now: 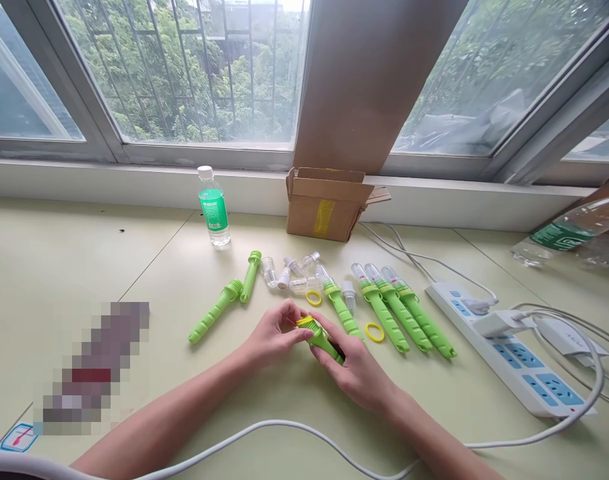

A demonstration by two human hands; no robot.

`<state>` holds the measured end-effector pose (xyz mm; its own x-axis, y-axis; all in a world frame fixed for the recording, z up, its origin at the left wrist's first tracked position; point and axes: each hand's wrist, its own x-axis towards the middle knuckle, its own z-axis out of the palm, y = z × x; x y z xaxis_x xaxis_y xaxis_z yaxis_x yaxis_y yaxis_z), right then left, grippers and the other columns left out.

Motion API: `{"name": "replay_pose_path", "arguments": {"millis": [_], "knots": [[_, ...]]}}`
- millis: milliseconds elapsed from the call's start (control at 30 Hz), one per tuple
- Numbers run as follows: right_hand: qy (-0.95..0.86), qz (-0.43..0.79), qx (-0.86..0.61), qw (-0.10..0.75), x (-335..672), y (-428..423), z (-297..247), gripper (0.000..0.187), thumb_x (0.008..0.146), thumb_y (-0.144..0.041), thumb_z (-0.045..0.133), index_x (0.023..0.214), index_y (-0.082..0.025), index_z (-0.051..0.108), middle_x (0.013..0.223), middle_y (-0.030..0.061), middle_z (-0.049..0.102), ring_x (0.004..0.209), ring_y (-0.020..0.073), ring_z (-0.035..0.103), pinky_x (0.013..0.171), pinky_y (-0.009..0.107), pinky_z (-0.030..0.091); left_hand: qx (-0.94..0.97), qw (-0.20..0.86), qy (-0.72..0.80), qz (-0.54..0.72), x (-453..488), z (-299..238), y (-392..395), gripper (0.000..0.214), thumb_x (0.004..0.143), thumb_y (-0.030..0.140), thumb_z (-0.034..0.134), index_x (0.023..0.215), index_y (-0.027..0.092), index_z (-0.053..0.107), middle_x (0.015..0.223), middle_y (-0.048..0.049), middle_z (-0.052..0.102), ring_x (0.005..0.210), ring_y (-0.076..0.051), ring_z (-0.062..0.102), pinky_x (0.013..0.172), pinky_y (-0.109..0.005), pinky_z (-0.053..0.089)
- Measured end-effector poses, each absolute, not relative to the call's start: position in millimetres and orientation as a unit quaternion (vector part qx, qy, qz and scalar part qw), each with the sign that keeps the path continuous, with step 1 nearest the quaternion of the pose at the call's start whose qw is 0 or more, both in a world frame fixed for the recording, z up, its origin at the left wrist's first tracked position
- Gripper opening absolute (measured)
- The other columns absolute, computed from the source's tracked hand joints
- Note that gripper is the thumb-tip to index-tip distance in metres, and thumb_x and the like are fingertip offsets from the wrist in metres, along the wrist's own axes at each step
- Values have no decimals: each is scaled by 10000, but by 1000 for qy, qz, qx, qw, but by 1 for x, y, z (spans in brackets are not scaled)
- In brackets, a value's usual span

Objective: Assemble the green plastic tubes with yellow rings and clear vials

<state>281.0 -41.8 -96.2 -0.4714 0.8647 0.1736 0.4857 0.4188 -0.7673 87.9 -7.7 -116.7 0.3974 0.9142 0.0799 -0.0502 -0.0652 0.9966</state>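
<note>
My right hand (357,367) wraps around a green ribbed handle (325,343), holding it tilted above the table. A yellow ring (308,322) sits around the handle's threaded end, and the fingers and thumb of my left hand (279,331) pinch that end at the ring. Just beyond my hands lie a loose yellow ring (313,297) and a green handle with a clear dome (339,307). Another yellow ring (375,333) lies to the right of my right hand. Left of them are two green handles without domes, one ribbed handle (215,311) and one shorter-looking handle (251,277).
Several clear plastic caps (269,272) are grouped behind my hands. Domed green handles (384,310) lie in a row at right, beside a white power strip (509,353) with cables. A water bottle (215,210) and cardboard box (327,207) stand behind. A white cable (284,423) crosses in front.
</note>
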Motion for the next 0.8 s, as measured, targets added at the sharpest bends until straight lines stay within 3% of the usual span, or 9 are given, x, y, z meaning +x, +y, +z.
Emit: {"name": "replay_pose_path", "arguments": {"millis": [800], "knots": [[-791,329,-423,293,281,-42,-96,557,919,-268,478,1464,-297,366,1356,53,582,1234,253,559,1041,417,457,610,552,375,427,88,-115,-10,396,734,436,751,720,164,465,909,-66,677,790,-160,617,731,-304,498]]}}
